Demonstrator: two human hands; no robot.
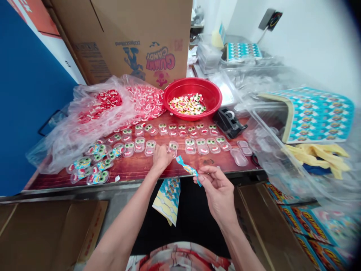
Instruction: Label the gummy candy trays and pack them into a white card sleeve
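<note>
My left hand (161,157) is at the front row, its fingers closed on the edge of a small clear plastic candy pack (173,146) with gummy eyes and a red-and-white gummy mouth. Between thumb and fingers, my right hand (216,184) pinches one end of a narrow blue sticker label (188,169), which slants up toward that pack without visibly touching it. Similar unlabelled packs (203,146) stand in two rows on the dark red wooden table (129,165). At the left lies a cluster of packs bearing blue labels (98,177). A sticker sheet (169,199) hangs below the table edge.
Behind the rows are a red bowl (213,96) of gummy eyes, a plastic bag (93,109) of red-and-white gummies and a black tape dispenser (230,123). To the right stand a clear plastic bin (270,150), sticker sheets (318,113) and yellow gloves (324,156). A cardboard box (113,22) rises behind.
</note>
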